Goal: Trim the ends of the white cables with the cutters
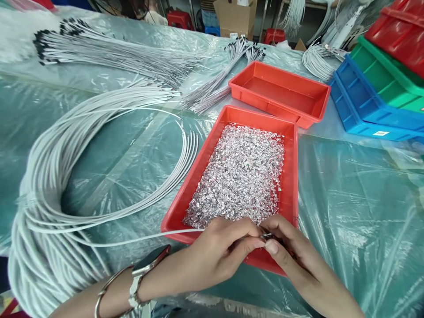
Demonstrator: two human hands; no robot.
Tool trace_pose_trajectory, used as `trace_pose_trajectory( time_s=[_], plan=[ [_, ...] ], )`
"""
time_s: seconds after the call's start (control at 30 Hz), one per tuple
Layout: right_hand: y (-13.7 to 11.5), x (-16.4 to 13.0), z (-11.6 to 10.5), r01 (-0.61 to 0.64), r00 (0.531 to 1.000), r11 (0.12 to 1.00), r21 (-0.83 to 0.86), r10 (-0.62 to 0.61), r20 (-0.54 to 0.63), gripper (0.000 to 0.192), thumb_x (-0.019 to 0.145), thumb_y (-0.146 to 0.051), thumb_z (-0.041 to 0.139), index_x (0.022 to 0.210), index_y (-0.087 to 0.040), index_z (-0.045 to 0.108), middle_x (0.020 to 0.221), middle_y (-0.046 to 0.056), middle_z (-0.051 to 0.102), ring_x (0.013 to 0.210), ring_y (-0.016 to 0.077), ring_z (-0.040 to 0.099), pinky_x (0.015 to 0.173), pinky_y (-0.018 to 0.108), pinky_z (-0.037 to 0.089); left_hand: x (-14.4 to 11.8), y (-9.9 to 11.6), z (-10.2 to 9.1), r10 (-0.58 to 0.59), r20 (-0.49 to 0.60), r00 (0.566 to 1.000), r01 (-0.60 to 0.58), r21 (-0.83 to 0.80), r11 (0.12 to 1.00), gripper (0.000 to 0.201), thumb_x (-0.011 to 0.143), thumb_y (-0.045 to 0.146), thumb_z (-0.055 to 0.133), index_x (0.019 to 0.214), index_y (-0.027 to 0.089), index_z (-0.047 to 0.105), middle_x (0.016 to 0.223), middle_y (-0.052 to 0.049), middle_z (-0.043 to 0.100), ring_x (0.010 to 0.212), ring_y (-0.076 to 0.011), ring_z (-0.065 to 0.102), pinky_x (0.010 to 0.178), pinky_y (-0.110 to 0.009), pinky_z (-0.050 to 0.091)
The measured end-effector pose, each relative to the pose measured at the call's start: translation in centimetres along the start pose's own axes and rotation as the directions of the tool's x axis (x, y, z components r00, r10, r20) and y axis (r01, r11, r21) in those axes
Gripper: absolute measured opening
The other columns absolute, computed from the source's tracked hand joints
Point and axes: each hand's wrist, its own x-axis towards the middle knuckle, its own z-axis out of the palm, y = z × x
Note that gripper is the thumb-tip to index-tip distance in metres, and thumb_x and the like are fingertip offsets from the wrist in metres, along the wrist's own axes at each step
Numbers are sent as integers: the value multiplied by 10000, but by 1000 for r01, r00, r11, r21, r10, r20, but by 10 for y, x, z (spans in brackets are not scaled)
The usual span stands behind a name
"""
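A white cable [149,237] runs from the big coil into my left hand [225,251], whose thumb and fingers are pinched around its end. My right hand [291,254] meets it fingertip to fingertip, closed on a small shiny metal piece [266,236] at the cable's end. Fingers cover most of that piece, so its exact shape is hidden. Both hands are over the near edge of a red tray [290,185] that holds a spread of small silvery metal pieces [238,176].
The large coil of white cables [43,176] lies left. Bundles of cables with black ends [99,48] lie behind it. Another red tray [281,90] touches the far side of the first. Stacked blue bins [371,101], with green and red ones, stand at right. Plastic sheeting [357,194] covers the table.
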Motion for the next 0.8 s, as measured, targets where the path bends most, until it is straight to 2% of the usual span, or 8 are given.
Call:
trace_pose_trajectory(
  time_s=[0.1,0.23,0.33,0.43,0.5,0.57,0.8],
  plan=[
    [1,-2,-1,8,1000,1000,24,-8,6,125,1021,-362,428,981,-277,511,830,-27,575,768,139,568,681,227,445,1,0,0,17,-8,1000,-18,-76,997,209,993,238,447,803,186,517,651,34,501,588,-91,443,568,-209,352],
    [4,-1,-2,17,1000,999,38,-17,18,109,1026,-335,423,1016,-297,525,901,-30,614,839,136,585,733,218,452,4,0,0,22,-21,1000,-28,-357,934,218,998,236,420,798,179,485,614,51,465,530,-74,402,511,-191,326],
    [7,3,-1,17,998,1000,-12,-18,-67,99,1023,-310,430,1038,-291,526,920,-16,618,865,146,584,750,236,447,5,1,-1,-17,-24,1000,3,-484,875,218,1001,242,390,818,175,486,586,59,434,509,-77,381,493,-194,315],
    [6,4,2,31,980,999,18,-26,-197,85,958,-319,554,1029,-273,557,788,-26,551,696,142,534,637,243,435,6,2,-1,-40,-15,999,27,-491,871,222,995,248,404,816,165,506,589,52,446,512,-77,392,486,-192,311],
    [4,2,4,29,965,997,76,-8,-262,110,898,-313,635,995,-268,608,661,-55,447,551,125,420,518,238,370,6,2,-1,-54,0,999,48,-472,880,224,990,260,426,812,159,516,594,46,462,512,-74,401,475,-189,301],
    [2,1,6,27,950,993,115,11,-311,69,873,-288,655,940,-273,651,589,-72,367,491,117,326,460,237,297,5,2,-1,-67,15,998,67,-453,889,226,986,269,442,808,155,523,593,47,471,509,-70,404,468,-186,295],
    [3,1,6,96,963,988,117,-63,-262,120,874,-190,642,855,-305,674,578,-67,414,488,107,353,452,208,315,6,0,1,-63,40,997,74,-422,904,210,961,236,481,760,173,489,609,51,464,521,-70,376,466,-190,279]
  ],
)
